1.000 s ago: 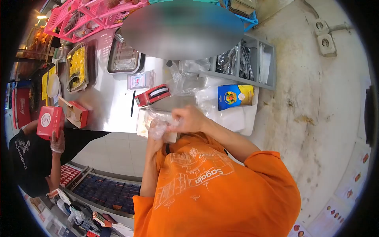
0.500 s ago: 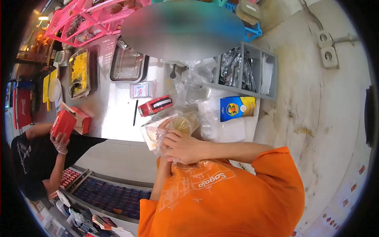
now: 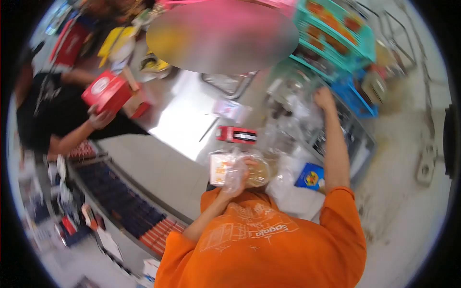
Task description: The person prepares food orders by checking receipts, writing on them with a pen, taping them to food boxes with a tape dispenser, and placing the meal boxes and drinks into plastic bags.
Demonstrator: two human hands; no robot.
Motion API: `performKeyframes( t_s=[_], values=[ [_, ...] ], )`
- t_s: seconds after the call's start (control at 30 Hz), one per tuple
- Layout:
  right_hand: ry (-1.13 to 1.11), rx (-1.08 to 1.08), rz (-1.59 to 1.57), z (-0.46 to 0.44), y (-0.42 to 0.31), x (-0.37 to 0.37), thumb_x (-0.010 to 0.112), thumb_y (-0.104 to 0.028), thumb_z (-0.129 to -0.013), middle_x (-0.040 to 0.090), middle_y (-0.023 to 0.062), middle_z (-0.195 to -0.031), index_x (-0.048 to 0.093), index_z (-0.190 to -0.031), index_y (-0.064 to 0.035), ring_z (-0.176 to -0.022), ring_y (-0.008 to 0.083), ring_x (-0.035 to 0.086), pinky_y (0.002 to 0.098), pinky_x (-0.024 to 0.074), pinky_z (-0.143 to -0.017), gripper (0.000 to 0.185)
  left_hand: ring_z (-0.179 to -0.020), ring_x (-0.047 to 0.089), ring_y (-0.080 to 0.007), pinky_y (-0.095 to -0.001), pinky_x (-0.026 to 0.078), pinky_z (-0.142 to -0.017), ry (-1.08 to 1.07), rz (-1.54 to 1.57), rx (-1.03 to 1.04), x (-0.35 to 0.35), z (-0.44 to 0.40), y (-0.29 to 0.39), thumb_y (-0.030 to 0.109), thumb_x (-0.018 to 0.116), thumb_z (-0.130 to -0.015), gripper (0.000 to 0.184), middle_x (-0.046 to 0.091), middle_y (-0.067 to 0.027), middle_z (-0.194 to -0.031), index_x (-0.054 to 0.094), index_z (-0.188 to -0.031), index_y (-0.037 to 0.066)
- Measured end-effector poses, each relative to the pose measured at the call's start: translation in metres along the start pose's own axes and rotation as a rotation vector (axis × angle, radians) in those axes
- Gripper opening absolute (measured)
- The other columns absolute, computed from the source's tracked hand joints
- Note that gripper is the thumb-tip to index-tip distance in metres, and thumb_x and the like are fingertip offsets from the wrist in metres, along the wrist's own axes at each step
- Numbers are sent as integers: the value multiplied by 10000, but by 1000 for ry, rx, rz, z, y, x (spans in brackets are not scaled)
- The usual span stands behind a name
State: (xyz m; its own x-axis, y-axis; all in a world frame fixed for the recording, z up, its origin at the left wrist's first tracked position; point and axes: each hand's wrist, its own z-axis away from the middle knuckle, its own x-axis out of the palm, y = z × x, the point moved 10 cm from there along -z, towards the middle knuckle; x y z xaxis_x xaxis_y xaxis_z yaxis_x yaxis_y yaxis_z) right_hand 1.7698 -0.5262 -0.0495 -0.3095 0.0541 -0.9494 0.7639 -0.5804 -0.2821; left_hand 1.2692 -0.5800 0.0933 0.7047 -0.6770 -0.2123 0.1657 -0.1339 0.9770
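Observation:
My left hand (image 3: 236,178) is closed around a clear plastic bag (image 3: 234,172) in front of my chest. Beside its fingers are a white square box with orange print (image 3: 219,168) and a round clear container with yellowish contents (image 3: 259,174). My right hand (image 3: 324,98) is stretched out to the far end of the grey compartment tray (image 3: 366,144), fingers curled. What those fingers hold, if anything, is hidden. Dark wrapped cutlery (image 3: 345,126) lies in the tray. Loose clear plastic bags (image 3: 295,108) are bunched along its left side.
A red tape-like dispenser (image 3: 236,135), a small packet (image 3: 231,110) and a metal tray (image 3: 230,84) lie on the table. A blue packet (image 3: 310,176) sits at right. Teal baskets (image 3: 331,38) stand behind. At left, a gloved co-worker holds a red box (image 3: 106,90).
My right hand has left the bag and reached forward right to the grey tray. My left hand stays on the bag. The whole view has turned.

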Motion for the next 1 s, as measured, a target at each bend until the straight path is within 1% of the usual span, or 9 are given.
performKeyframes(
  t_s=[0.07,0.1,0.2,0.23,0.33,0.43,0.63,0.83,1.0],
  values=[
    [-4,46,150,5,-8,11,577,-304,-825,611,255,-1160,625,-1140,-16,-1092,410,587,482,466,-937,429,-1017,579,-291,-362,427,-932,59,151,-1,3,-2,-6,254,564,-948,275,609,-117,-1073,582,-1036,-6],
    [-235,313,117,26,-27,-6,570,-311,-871,543,220,-1304,545,-1272,-60,-1189,405,530,484,428,-998,473,-1013,581,-280,-360,432,-921,82,311,3,9,3,-19,279,529,-968,294,612,-123,-1062,595,-992,-6],
    [-191,487,143,34,-16,1,571,-227,-874,533,221,-1314,599,-1205,-63,-1161,380,556,444,463,-964,370,-1030,574,-251,-348,430,-934,50,406,110,6,0,-6,377,422,-1008,417,609,-125,-1091,591,-939,2],
    [-106,330,196,11,19,29,574,-212,-864,584,223,-1226,639,-1129,-52,-1084,375,595,439,482,-922,316,-1040,570,-242,-342,427,-945,13,370,154,2,-1,3,414,387,-1018,459,605,-122,-1111,583,-934,7],
    [36,8,200,7,17,21,601,-170,-831,690,208,-911,716,-896,-19,-832,372,668,422,515,-775,200,-919,556,-183,-300,435,-865,42,402,-3,-8,4,-11,420,384,-1018,452,609,-85,-994,572,-905,26],
    [201,140,-21,41,13,-26,648,-215,-827,682,178,-729,714,-850,1,-726,343,677,406,510,-697,227,-821,497,-128,-271,413,-785,-23,659,-244,11,16,-57,445,375,-1015,461,561,-38,-867,560,-880,45],
    [603,193,-290,125,-7,-125,677,-279,-846,699,162,-782,728,-917,-16,-721,320,666,386,509,-689,277,-772,465,-116,-269,395,-729,73,639,-210,0,7,-48,407,408,-1021,425,505,-3,-770,528,-814,57],
    [571,135,-100,150,-32,-143,651,-308,-883,717,135,-836,723,-906,7,-757,242,687,342,510,-686,324,-708,476,-116,-272,408,-686,135,550,-277,-10,2,-31,368,454,-1007,397,487,6,-682,536,-767,62],
    [704,35,-369,171,-37,-159,645,-250,-895,714,129,-851,710,-949,13,-749,214,674,340,501,-683,276,-715,512,-99,-267,440,-673,166,564,-271,-6,5,-46,322,523,-982,302,576,-5,-769,595,-870,51]
  ],
)
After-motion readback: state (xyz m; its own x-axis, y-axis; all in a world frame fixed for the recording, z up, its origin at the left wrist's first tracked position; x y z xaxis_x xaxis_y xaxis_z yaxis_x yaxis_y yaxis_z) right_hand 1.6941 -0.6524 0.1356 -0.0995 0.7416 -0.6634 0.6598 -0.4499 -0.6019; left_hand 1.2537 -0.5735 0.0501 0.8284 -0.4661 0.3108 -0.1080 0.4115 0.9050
